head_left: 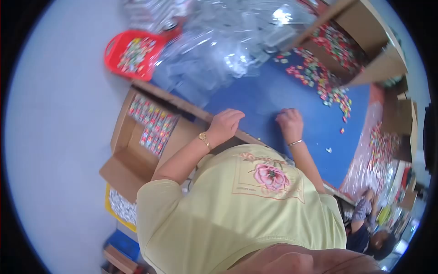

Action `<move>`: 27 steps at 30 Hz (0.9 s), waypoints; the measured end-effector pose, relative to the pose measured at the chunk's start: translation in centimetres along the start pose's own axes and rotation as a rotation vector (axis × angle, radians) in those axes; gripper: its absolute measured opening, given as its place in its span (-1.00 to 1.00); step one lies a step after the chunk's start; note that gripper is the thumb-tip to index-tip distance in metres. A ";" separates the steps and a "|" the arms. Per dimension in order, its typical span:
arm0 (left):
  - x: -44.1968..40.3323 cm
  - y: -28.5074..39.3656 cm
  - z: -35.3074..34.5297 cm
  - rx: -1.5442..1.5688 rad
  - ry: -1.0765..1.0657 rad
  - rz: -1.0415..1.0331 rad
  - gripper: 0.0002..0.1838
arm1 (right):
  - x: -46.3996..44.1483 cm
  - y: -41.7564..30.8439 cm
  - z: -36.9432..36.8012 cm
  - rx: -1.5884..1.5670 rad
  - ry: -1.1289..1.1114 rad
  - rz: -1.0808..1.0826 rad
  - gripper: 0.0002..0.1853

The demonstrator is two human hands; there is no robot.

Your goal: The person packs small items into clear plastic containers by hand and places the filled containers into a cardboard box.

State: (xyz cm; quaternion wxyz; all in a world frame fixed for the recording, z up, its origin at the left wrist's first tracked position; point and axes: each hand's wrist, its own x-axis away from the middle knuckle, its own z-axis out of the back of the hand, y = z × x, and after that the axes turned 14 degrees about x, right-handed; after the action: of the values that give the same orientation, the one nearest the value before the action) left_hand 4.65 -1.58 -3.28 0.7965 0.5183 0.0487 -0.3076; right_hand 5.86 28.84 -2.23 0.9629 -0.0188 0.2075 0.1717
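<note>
My left hand (226, 125), with a gold watch on the wrist, is over the near edge of the blue tabletop (273, 96). Its fingers are curled closed; whatever they may hold is hidden. To the right, my right hand (290, 121), with a bangle on the wrist, is closed above the blue surface, its grip too small to make out. The two hands are apart. Beyond them lies a heap of clear plastic trays (219, 55). Small colourful pieces (321, 84) are scattered on the blue surface further right.
A red basket (150, 73) of small pieces is at the table's left corner. Below it stands a cardboard box (119, 130) with rows of filled packs. Another cardboard box (376, 23) spills pieces at the upper right. A yellow crate (108, 203) is lower left; another person (360, 219) is lower right.
</note>
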 end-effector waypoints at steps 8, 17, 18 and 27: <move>-6.5 -3.5 -10.3 -0.037 -0.365 -0.296 -0.62 | 1.8 5.2 -0.4 -0.282 -0.021 -0.245 -0.80; -7.1 -1.8 -10.7 0.073 -0.508 -0.260 -0.64 | -10.8 22.6 -10.5 0.347 -0.097 -0.725 -0.28; -6.9 -2.2 -10.7 0.058 -0.492 -0.226 -0.64 | -11.0 21.8 -11.3 0.359 -0.144 -0.704 -0.18; -6.2 -3.5 -11.4 0.219 -0.390 -0.258 -0.69 | -10.2 17.0 -7.2 0.055 0.280 -0.215 -0.75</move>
State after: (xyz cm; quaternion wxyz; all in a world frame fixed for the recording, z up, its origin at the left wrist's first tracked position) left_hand 0.50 9.93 -8.87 0.6840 0.5218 -0.0737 -0.5044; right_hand -11.46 40.74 -4.08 0.9375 -0.0383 0.3411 0.0578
